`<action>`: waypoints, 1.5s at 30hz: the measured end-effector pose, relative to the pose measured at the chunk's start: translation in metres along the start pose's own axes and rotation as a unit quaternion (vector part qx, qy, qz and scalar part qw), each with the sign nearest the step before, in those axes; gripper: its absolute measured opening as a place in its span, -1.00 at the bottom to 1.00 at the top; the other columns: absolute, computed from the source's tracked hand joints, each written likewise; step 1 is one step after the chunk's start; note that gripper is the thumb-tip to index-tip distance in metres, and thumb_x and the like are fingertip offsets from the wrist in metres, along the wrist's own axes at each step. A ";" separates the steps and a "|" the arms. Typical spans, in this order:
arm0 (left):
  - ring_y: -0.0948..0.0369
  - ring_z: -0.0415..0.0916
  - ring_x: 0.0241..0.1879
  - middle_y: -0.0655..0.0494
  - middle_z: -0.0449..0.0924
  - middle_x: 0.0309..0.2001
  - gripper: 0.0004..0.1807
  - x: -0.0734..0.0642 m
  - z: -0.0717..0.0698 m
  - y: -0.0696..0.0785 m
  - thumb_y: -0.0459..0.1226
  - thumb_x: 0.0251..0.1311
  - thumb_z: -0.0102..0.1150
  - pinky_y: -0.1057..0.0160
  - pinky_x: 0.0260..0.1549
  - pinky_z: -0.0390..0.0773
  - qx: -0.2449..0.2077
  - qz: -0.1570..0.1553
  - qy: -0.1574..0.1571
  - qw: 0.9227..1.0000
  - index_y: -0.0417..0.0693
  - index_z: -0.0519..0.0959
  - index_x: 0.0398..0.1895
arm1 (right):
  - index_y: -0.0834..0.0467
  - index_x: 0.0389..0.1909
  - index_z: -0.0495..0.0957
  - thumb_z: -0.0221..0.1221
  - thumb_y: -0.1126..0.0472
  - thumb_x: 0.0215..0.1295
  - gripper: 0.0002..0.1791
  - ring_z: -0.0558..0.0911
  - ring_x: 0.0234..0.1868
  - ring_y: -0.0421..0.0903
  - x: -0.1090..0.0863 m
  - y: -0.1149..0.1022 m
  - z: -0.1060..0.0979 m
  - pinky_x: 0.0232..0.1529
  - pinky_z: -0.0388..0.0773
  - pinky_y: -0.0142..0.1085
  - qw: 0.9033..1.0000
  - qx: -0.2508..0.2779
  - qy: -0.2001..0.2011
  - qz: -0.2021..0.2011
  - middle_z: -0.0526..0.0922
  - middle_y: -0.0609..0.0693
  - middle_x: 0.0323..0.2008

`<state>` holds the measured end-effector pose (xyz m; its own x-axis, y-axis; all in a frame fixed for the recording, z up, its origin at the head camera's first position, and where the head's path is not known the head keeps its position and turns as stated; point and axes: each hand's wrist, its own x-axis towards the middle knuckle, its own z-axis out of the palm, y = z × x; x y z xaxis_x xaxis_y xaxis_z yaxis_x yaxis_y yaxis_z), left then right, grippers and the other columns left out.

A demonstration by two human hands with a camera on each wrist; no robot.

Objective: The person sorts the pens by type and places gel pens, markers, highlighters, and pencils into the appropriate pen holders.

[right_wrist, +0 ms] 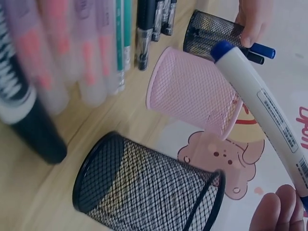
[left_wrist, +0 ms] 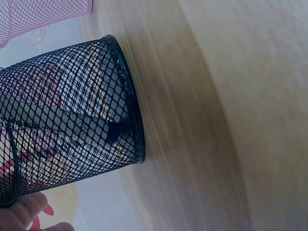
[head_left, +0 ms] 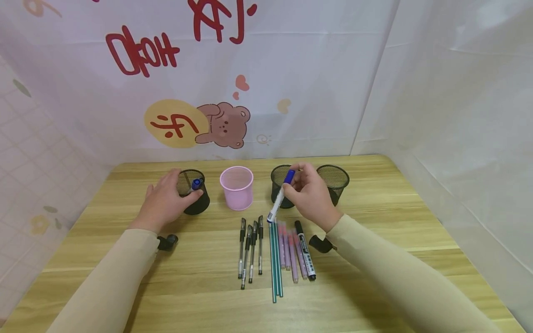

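Observation:
In the head view my left hand (head_left: 166,199) grips the upper part of the far-left black mesh pen cup (head_left: 196,206), thumb in front and fingers behind. A blue-capped marker (head_left: 196,184) leans inside that cup; its white barrel (left_wrist: 72,126) shows through the mesh. The right wrist view also shows a black pen end (right_wrist: 255,57) at its mouth. My right hand (head_left: 310,196) pinches a white whiteboard marker (head_left: 276,203) by its blue cap, tilted, its lower end over the teal pencils (head_left: 275,263). Behind it stands another black mesh cup (right_wrist: 149,185).
A pink mesh cup (head_left: 239,198) stands between the black ones, and a third black cup (head_left: 336,178) is at right. Several black gel pens (head_left: 252,252), pink-purple highlighters (head_left: 293,259) and a black marker (head_left: 306,252) lie in front. A patterned cloth (head_left: 291,69) hangs behind the table.

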<state>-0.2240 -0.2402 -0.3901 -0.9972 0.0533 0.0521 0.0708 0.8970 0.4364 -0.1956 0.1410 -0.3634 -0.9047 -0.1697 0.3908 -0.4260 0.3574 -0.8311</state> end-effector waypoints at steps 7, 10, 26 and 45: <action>-0.32 -0.04 0.63 -0.32 0.00 0.66 0.23 0.001 0.001 -0.001 0.42 0.29 0.12 -0.61 0.47 -0.23 0.000 -0.001 -0.002 1.000 -0.22 -0.06 0.69 | 0.28 0.15 0.40 0.23 0.45 0.33 -0.59 0.65 -0.30 -0.04 0.003 -0.004 0.010 -0.26 0.63 -0.43 0.999 0.040 0.017 0.010 0.67 0.18 -0.28; -0.31 -0.03 0.63 -0.32 0.00 0.66 0.22 0.001 0.001 -0.001 0.42 0.29 0.12 -0.61 0.47 -0.23 -0.001 0.000 -0.003 1.000 -0.22 -0.05 0.69 | 0.26 0.16 0.40 0.23 0.45 0.34 -0.59 0.65 -0.31 -0.05 0.006 -0.004 0.015 -0.27 0.63 -0.43 0.998 0.059 0.022 0.010 0.66 0.18 -0.29; -0.32 -0.06 0.64 -0.31 -0.03 0.67 0.24 0.001 0.001 -0.001 0.44 0.27 0.12 -0.61 0.48 -0.24 -0.002 -0.001 -0.004 1.000 -0.22 -0.05 0.69 | 0.26 0.15 0.36 0.23 0.46 0.36 -0.60 0.59 -0.35 -0.16 0.021 -0.014 0.049 -0.27 0.57 -0.45 0.990 0.117 0.073 -0.009 0.65 0.20 -0.29; -0.29 -0.01 0.63 -0.31 0.05 0.65 0.26 0.002 0.003 -0.005 0.48 0.23 0.10 -0.62 0.46 -0.22 -0.004 0.000 0.003 1.000 -0.23 0.01 0.67 | 0.31 0.15 0.30 0.23 0.44 0.41 -0.60 0.64 -0.28 -0.20 0.037 -0.044 0.102 -0.20 0.62 -0.44 0.980 0.187 0.060 -0.030 0.69 0.25 -0.21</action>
<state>-0.2267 -0.2435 -0.3951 -0.9970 0.0506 0.0582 0.0712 0.8930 0.4444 -0.2101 0.0253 -0.3525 -0.8817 -0.0631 0.4676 -0.4676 -0.0160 -0.8838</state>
